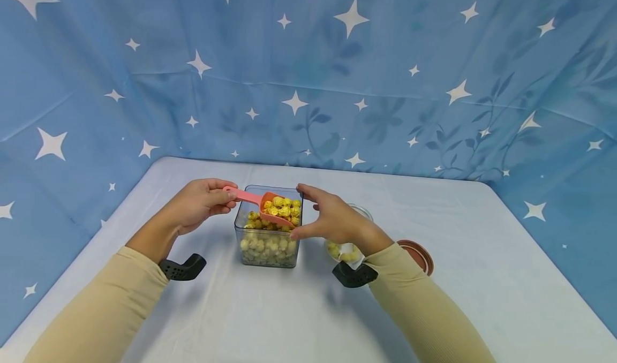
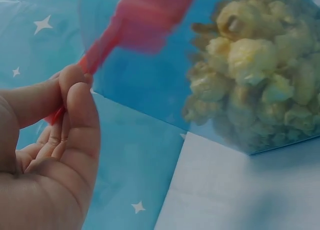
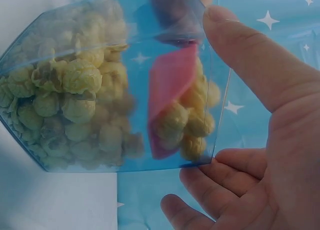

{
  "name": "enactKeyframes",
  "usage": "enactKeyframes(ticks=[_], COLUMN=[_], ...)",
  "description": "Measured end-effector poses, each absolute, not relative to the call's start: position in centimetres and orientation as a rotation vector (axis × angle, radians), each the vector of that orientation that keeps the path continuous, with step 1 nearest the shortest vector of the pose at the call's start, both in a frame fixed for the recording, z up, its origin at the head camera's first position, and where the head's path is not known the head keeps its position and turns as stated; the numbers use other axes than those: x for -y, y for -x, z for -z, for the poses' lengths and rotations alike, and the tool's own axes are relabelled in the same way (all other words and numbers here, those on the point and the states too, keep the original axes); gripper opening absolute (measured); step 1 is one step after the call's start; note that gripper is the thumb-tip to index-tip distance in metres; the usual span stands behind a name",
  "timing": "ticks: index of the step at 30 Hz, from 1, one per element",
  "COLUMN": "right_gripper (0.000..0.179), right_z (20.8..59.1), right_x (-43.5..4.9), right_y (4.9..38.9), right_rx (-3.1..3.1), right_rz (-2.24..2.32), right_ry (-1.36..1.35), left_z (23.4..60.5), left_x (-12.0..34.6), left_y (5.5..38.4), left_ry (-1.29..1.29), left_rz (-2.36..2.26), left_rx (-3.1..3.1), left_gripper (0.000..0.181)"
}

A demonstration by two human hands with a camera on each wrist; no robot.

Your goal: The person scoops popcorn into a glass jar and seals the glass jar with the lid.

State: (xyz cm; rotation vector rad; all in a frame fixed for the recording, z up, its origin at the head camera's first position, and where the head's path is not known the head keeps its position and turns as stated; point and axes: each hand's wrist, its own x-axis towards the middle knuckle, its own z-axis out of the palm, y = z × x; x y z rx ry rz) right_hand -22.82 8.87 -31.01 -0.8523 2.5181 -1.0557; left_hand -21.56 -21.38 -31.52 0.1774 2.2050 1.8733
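A clear square container [image 1: 268,249] part full of yellow popcorn [image 1: 253,223] stands on the table. My left hand [image 1: 201,202] pinches the handle of a pink scoop [image 1: 248,196] between thumb and fingers. Its bowl, loaded with popcorn, is at the container's mouth, and in the right wrist view the pink scoop [image 3: 170,83] shows through the see-through wall. From the right, my right hand [image 1: 335,216] holds the container's upper edge, thumb at the near corner and fingertips at the far one. Popcorn [image 2: 255,60] also shows through the wall in the left wrist view.
Behind my right wrist, partly hidden, stands a clear glass bowl [image 1: 362,211] with some yellow pieces in it. A round brown lid or coaster [image 1: 421,256] lies beside my right forearm. A blue star-patterned curtain [image 1: 299,58] hangs behind the white table [image 1: 250,309].
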Motion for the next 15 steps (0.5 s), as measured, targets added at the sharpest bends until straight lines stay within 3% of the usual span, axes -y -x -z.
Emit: enactKeyframes(ticks=[15], right_gripper=[0.106], right_z=[30.8], right_x=[-8.9], right_y=[22.6], right_rx=[-2.506], right_rz=[1.084], right_ry=[0.833], left_z=[32.8], left_x=[20.6], left_y=[21.4], left_ry=[-0.091], left_rz=[-2.074], left_rx=[-2.149], left_gripper=[0.044])
